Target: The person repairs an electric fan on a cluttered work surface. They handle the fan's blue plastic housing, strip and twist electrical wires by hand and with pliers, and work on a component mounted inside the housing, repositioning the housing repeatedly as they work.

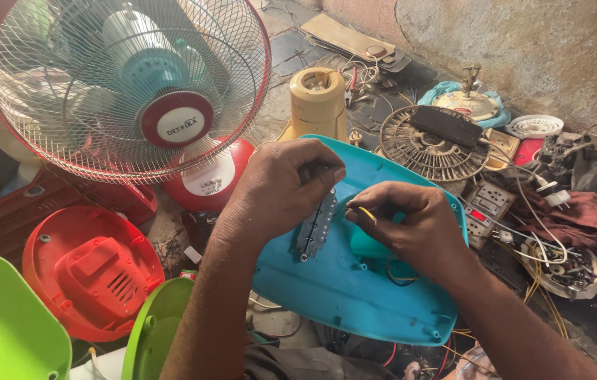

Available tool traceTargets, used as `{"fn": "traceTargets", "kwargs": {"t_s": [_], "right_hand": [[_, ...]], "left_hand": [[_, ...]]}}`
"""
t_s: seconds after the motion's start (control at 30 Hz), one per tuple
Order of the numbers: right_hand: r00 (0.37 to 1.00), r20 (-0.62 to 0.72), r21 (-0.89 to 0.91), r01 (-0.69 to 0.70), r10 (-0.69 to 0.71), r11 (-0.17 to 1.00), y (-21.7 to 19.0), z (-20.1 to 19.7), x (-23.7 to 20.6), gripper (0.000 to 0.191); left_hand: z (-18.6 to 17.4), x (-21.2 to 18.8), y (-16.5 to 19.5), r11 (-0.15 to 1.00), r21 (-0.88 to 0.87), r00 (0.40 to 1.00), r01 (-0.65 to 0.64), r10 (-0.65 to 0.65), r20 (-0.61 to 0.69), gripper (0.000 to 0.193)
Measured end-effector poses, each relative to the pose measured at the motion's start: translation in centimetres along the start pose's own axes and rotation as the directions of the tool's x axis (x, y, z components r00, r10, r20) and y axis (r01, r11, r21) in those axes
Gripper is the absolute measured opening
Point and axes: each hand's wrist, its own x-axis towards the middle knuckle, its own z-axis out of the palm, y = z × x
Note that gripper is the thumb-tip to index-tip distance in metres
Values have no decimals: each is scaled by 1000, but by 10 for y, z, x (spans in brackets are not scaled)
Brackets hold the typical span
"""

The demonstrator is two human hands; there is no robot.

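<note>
At far left a green cover (pixel 3 324) and a red housing (pixel 91 278) are lying below the caged fan (pixel 126 88). Your left hand (pixel 281 186) is pinching closed on a perforated metal strip (pixel 317 225) over the blue plastic shell (pixel 354 281). Your right hand (pixel 414 225) is gripping a yellow wire (pixel 367 213) just beside it.

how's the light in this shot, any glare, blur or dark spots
Head view: soft daylight, no harsh glare; the hands and teal cover are sharp; the green covers at the lower left edge look soft; the bottom right floor falls into shadow.
</note>
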Motion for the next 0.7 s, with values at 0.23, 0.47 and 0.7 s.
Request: {"fn": "traceTargets", "kwargs": {"t_s": [0.23, 0.47, 0.7], "right_hand": [[995, -75, -251, 48, -69, 967, -27, -4, 5, 12], [919, -90, -444, 307, -383, 842, -35, 4, 18, 20], [927, -153, -252, 298, -342, 921, -23, 3, 15, 20]], "left_hand": [[-3, 0, 3, 984, -45, 985, -173, 173, 12, 33], [-1, -4, 0, 994, 13, 994, -111, 111, -24, 25], [1, -2, -4, 987, 38, 987, -157, 158, -33, 18]]}}
